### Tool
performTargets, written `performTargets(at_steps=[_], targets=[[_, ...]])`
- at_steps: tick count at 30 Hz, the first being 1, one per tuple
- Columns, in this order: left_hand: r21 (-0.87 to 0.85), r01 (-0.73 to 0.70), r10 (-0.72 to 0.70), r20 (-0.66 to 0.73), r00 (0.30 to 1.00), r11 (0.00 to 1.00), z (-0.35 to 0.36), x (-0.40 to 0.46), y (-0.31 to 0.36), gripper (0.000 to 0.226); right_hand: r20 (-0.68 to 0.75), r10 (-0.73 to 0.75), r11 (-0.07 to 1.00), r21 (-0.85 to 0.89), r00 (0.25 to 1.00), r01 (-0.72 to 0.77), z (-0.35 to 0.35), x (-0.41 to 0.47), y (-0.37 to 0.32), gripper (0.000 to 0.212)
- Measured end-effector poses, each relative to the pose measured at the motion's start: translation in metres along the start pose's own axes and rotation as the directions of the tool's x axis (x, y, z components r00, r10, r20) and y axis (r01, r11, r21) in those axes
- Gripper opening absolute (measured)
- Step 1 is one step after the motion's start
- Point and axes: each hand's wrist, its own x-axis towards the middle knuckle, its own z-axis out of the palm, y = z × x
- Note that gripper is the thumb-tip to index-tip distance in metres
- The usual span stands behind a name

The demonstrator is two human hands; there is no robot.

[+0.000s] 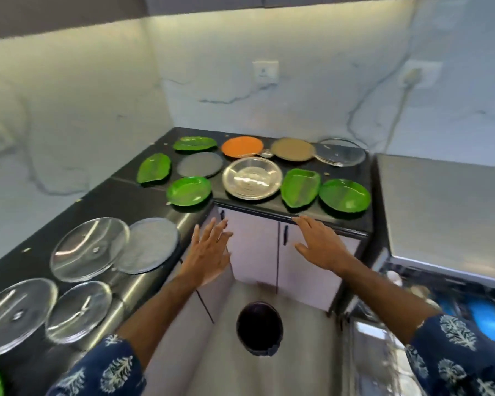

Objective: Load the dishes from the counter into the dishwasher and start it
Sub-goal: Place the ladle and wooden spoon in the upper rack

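Black worktop (352, 170) wraps the corner, carrying green plates (344, 198), a steel bowl (252, 177) and glass lids (89, 248). Both hands, left (209, 252) and right (320, 247), hover empty with fingers spread. Dishwasher (440, 307) stands open, near right.

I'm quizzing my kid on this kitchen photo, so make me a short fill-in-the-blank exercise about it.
1. The steel bowl sits on the black ____.
2. The round plate behind the steel bowl is ____ in colour.
3. Both the left hand and the right hand hold ____.
4. The dishwasher on the right stands ____.

Missing words: counter; orange; nothing; open
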Motion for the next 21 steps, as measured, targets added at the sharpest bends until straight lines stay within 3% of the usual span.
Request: performTargets(at_steps=[5,9,15,21], targets=[[-0.071,0.131,-0.132,-0.005,0.991,0.989,-0.004,-0.011,-0.065,0.054,0.018,-0.130,0.991,0.013,0.991,0.129,0.003,0.070,-0.062,0.061],[-0.112,0.155,-0.155,0.009,0.988,0.982,0.004,0.008,-0.089,0.053,0.032,-0.161,0.987,0.024,0.986,0.160,0.012,0.117,-0.073,0.060],[-0.083,0.098,-0.100,-0.025,0.995,0.992,0.010,0.084,-0.121,0.049,0.026,-0.104,0.991,0.091,0.994,0.101,0.028,0.191,-0.051,0.059],[-0.219,0.118,-0.119,0.011,0.993,0.969,0.013,0.194,-0.141,0.045,0.095,-0.037,0.993,0.111,0.995,0.026,0.034,0.257,0.003,0.060]])
